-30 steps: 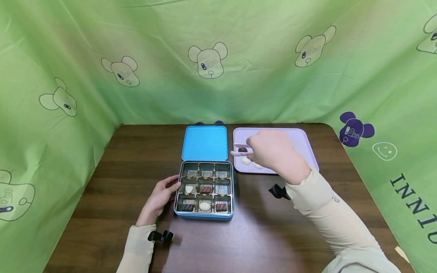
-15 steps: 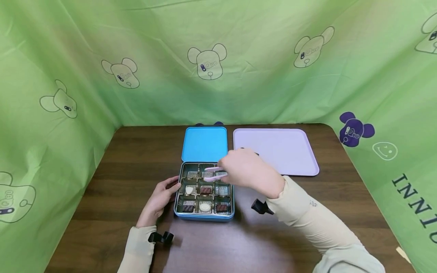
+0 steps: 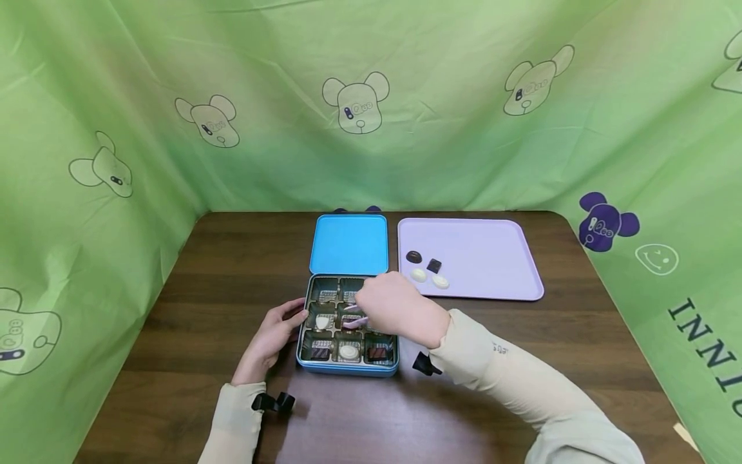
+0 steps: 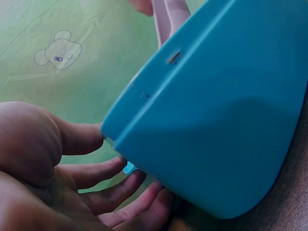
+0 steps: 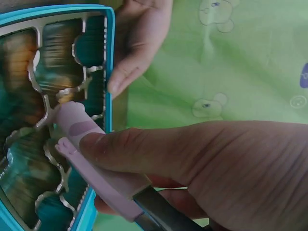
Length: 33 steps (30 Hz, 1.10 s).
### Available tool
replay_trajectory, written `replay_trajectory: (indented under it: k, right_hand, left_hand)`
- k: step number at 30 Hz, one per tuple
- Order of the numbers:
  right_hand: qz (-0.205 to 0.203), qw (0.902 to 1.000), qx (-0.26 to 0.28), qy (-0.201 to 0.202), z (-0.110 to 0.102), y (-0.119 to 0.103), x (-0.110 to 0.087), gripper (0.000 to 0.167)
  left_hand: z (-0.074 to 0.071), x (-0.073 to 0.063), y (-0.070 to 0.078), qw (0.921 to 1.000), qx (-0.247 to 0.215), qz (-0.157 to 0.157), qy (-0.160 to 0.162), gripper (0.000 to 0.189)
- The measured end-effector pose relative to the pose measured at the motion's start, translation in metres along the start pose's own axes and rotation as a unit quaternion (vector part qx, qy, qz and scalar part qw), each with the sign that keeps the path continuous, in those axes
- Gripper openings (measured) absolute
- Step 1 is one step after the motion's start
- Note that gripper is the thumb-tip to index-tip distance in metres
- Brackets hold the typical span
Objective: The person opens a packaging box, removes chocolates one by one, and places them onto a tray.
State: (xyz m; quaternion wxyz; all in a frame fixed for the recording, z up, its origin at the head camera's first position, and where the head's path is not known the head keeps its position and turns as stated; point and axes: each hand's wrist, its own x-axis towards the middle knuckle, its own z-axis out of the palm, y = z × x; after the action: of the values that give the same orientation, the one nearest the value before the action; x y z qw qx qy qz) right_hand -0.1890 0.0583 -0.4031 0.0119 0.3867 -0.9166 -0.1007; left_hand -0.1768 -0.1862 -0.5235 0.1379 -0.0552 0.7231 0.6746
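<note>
A blue tin (image 3: pixel 348 369) holds a divided insert with chocolates in some of its compartments. My left hand (image 3: pixel 277 330) rests against the tin's left side, thumb at the rim and fingertips on the wall; the left wrist view shows this contact. Over the tin, my right hand (image 3: pixel 400 308) grips pink-tipped tongs (image 5: pixel 103 168) with dark handles. Their tips reach into the middle compartment, around the brown chocolate there, which they partly cover. Whether they touch it I cannot tell. A white chocolate (image 3: pixel 321 321) lies to the left; the front row holds a dark striped piece (image 3: pixel 319 353), a white oval (image 3: pixel 348 352) and a reddish-brown piece (image 3: pixel 377 353).
Behind the tin lies its blue lid (image 3: pixel 349 245). A lilac tray (image 3: pixel 487 258) at the back right bears a dark round chocolate (image 3: pixel 414 256), a dark square one (image 3: pixel 434 265) and two white ovals (image 3: pixel 440 281). Green cloth (image 3: pixel 261 174) hangs around the table.
My right hand has carried the tongs left and toward me, from above the tray to the tin's middle compartment. The tray's pieces are back in sight. My left hand has stayed put.
</note>
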Motion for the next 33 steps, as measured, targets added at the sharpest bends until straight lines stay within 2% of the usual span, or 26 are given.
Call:
replay_trajectory:
  k: [8, 13, 21, 33]
  right_hand:
    - [0.004, 0.9999, -0.013, -0.002, 0.008, -0.008, 0.012, 0.015]
    - [0.015, 0.9992, -0.031, -0.021, 0.011, -0.016, 0.021, 0.015]
    - [0.026, 0.9977, -0.053, -0.034, 0.014, -0.026, 0.031, 0.029]
    - [0.009, 0.997, -0.065, -0.041, 0.016, -0.032, 0.037, 0.023]
  left_hand:
    - [0.001, 0.001, 0.001, 1.0, 0.004, 0.0, 0.003, 0.045]
    - [0.002, 0.002, 0.001, 1.0, 0.002, 0.0, 0.003, 0.044]
    - [0.001, 0.002, 0.0, 0.9999, 0.005, -0.007, 0.006, 0.045]
    - [0.0, 0.002, -0.001, 0.9999, 0.007, -0.007, 0.007, 0.045]
